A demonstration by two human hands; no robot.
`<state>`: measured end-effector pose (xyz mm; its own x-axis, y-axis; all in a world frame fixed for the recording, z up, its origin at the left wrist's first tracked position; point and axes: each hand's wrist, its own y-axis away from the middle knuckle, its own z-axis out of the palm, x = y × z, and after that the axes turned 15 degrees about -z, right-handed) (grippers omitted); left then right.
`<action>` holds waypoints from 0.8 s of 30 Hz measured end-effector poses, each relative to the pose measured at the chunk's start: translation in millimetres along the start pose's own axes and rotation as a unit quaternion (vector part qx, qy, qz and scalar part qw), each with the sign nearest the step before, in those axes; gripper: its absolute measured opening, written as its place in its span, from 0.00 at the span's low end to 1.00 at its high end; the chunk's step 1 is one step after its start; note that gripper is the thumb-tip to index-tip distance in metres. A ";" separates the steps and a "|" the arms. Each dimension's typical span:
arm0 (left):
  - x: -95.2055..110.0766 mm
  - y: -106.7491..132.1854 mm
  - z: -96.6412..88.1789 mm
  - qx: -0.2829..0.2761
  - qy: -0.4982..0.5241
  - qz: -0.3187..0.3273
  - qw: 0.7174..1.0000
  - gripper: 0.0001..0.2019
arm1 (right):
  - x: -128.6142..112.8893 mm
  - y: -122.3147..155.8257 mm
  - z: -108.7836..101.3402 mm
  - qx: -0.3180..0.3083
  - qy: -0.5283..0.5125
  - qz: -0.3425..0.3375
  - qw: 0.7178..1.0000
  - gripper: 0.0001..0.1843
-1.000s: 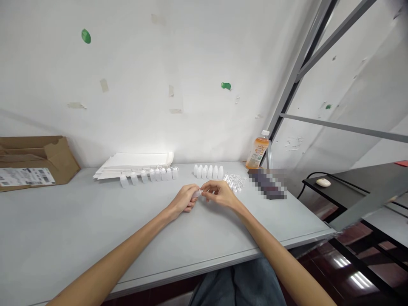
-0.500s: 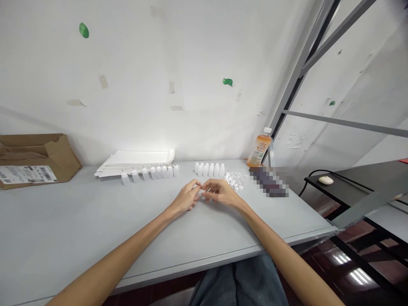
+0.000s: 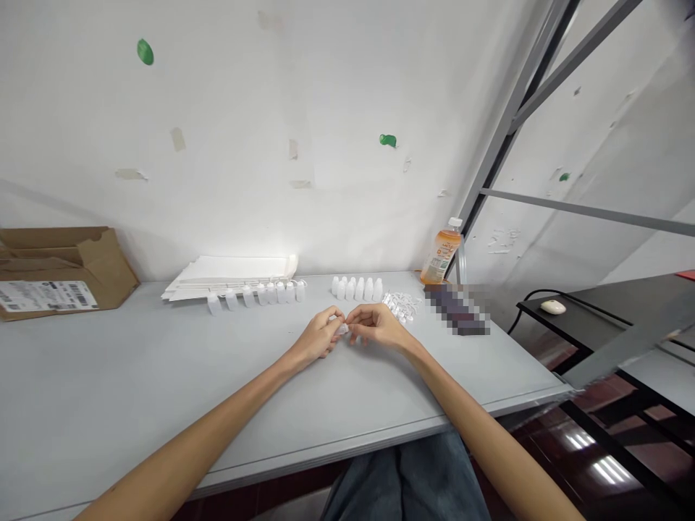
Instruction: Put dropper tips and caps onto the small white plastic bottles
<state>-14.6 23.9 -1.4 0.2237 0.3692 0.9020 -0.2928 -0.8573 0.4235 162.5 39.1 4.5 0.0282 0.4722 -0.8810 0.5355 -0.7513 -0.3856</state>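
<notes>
My left hand [image 3: 318,338] and my right hand [image 3: 376,325] meet above the middle of the grey table [image 3: 135,362]. Between their fingertips is a small white plastic piece [image 3: 342,329], mostly hidden by my fingers, and both hands pinch it. A row of small white plastic bottles [image 3: 355,289] stands just beyond my hands. Nearer my right hand lies a heap of small white loops or tags [image 3: 400,306]. A second row of white bottles [image 3: 255,294], with thin strings attached, stands further left.
A stack of white sheets [image 3: 228,268] lies at the back. A carton with a shipping label [image 3: 59,264] sits at the far left, with an orange drink bottle [image 3: 441,255] and a pixelated dark object [image 3: 456,310] at the back right. A metal frame [image 3: 504,137] rises beyond them.
The view has shifted slightly and tilted level. My hands stay together in the same spot, with only small finger shifts on the white piece.
</notes>
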 end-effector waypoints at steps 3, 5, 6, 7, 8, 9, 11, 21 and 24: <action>-1.6 -0.2 0.7 0.002 -0.009 0.019 1.000 0.12 | 1.8 0.0 -0.8 0.000 0.004 0.002 1.000 0.15; -2.1 -0.1 0.5 0.000 -0.015 0.027 1.000 0.13 | 3.2 -0.1 -1.4 -0.001 0.001 -0.001 1.000 0.16; -2.1 0.1 0.2 -0.002 -0.017 0.029 0.999 0.13 | 3.9 -0.1 -1.8 -0.002 -0.001 -0.003 1.000 0.16; -2.1 0.3 -0.2 -0.004 -0.019 0.029 0.999 0.13 | 4.6 0.0 -2.2 -0.004 -0.004 -0.005 1.000 0.16; -2.0 0.7 -0.6 -0.007 -0.021 0.028 0.999 0.13 | 5.2 0.1 -2.6 -0.006 -0.006 -0.005 1.000 0.16; -1.8 1.1 -0.9 -0.009 -0.021 0.028 0.999 0.13 | 5.6 0.2 -2.9 -0.008 -0.008 -0.005 1.000 0.17; -1.2 1.9 -1.0 -0.010 -0.023 0.028 0.999 0.13 | 5.4 0.5 -3.4 -0.012 -0.012 -0.001 1.000 0.17; 0.4 2.2 0.1 -0.008 -0.005 0.014 1.000 0.11 | 2.7 0.7 0.1 0.008 -0.025 0.018 0.999 0.20; -0.8 -0.3 -1.8 -0.019 0.013 0.008 1.000 0.10 | 4.9 0.7 1.2 0.009 -0.033 0.006 0.999 0.19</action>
<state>-16.4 24.5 -2.1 0.1956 0.3653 0.9101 -0.3315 -0.8488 0.4119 162.0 40.3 -0.4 -0.0216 0.4326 -0.9013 0.5202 -0.7651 -0.3796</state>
